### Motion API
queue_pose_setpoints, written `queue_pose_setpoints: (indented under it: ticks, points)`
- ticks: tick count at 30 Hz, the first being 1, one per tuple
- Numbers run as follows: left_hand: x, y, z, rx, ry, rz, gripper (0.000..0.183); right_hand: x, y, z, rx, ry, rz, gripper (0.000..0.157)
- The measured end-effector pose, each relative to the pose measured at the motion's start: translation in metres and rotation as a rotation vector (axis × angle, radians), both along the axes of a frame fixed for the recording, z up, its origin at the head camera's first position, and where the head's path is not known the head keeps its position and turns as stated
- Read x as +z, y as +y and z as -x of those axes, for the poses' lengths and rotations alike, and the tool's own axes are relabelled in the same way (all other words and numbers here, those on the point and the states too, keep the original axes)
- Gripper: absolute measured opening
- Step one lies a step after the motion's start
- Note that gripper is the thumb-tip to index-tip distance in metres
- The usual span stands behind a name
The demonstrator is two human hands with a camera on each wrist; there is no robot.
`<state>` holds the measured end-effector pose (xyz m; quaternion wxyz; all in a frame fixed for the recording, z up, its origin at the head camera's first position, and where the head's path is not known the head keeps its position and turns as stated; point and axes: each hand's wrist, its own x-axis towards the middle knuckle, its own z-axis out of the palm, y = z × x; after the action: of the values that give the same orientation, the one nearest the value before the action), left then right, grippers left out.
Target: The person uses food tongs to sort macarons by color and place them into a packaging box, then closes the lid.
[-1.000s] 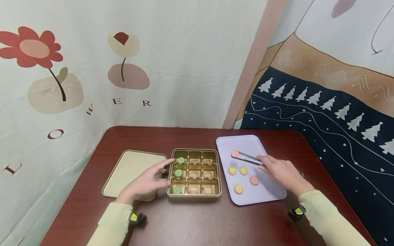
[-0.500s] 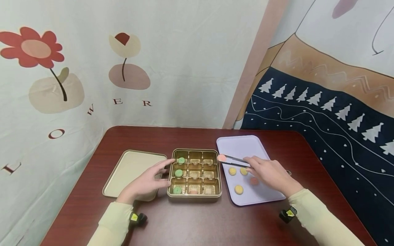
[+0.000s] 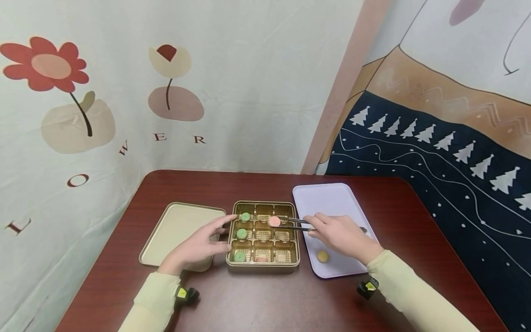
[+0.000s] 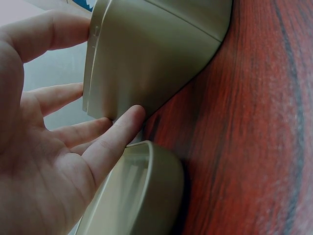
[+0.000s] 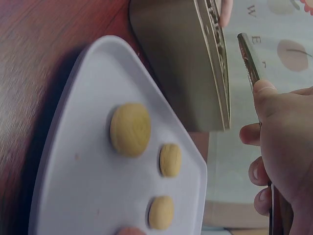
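Note:
My right hand grips a pair of slim dark tongs, whose tips pinch a round pink cookie above the middle column of the gold tin. Inside, the tin is split into square compartments. Green cookies lie down its left column, and a pinkish one shows in the front middle compartment. Against the tin's left side, my left hand rests with fingers spread; the left wrist view shows fingertips touching the wall. In the right wrist view the tong tips hide the pink cookie.
Right of the tin stands a lilac tray bearing yellow cookies and a pink one cut off by the frame edge. A shallow gold lid lies to the left, partly under my left hand. A patterned cloth hangs behind the table.
My right hand has carried the pink cookie in the tongs leftward from over the tray to over the tin. My left hand has stayed at the tin's side.

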<state>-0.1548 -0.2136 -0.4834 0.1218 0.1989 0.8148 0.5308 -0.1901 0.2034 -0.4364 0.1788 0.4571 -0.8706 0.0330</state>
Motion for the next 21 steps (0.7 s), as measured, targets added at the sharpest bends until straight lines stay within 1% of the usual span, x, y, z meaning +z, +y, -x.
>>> queue_pose_setpoints:
  ticks: [9, 21]
  points:
    - [0.0, 0.0, 0.0, -0.001, -0.004, 0.001, 0.088, -0.004, -0.016, 0.002, 0.063, 0.026, 0.005, 0.038]
    - [0.001, 0.0, -0.001, 0.003, -0.005, 0.009, 0.087, -0.004, -0.019, 0.001, 0.071, 0.016, -0.007, 0.036]
